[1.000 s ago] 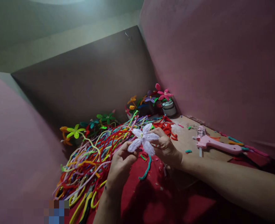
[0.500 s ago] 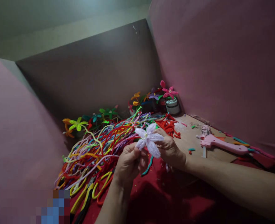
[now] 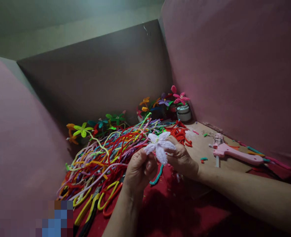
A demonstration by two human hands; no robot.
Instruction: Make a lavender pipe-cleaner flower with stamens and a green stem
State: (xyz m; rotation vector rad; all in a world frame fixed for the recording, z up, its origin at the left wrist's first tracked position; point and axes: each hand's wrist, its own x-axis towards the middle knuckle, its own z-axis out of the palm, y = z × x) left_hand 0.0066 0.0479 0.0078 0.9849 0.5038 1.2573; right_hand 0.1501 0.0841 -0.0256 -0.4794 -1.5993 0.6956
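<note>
A pale lilac pipe-cleaner flower (image 3: pixel 160 146) with several fuzzy petals and a yellowish centre is held up in front of me. My right hand (image 3: pixel 181 158) grips it from behind and the right, fingers closed and partly hidden by petals. At its lower left, my left hand (image 3: pixel 139 166) has thumb and curled fingers closed at a petal; their exact contact is partly hidden. A teal pipe cleaner (image 3: pixel 157 176) lies on the red cloth (image 3: pixel 170 200) just below the hands.
A big heap of coloured pipe cleaners (image 3: pixel 98 154) spreads to the left, with yellow-handled pliers (image 3: pixel 87 210) at its front. A pink glue gun (image 3: pixel 236 154) rests on cardboard (image 3: pixel 197 149) at right. Finished flowers (image 3: pixel 82 130) and a white jar (image 3: pixel 183 113) line the back.
The lilac flower has tilted, its face turning more upward, and it has shifted slightly right in view. Both hands stay closed around it; the left thumb sits a little lower on the petal's edge.
</note>
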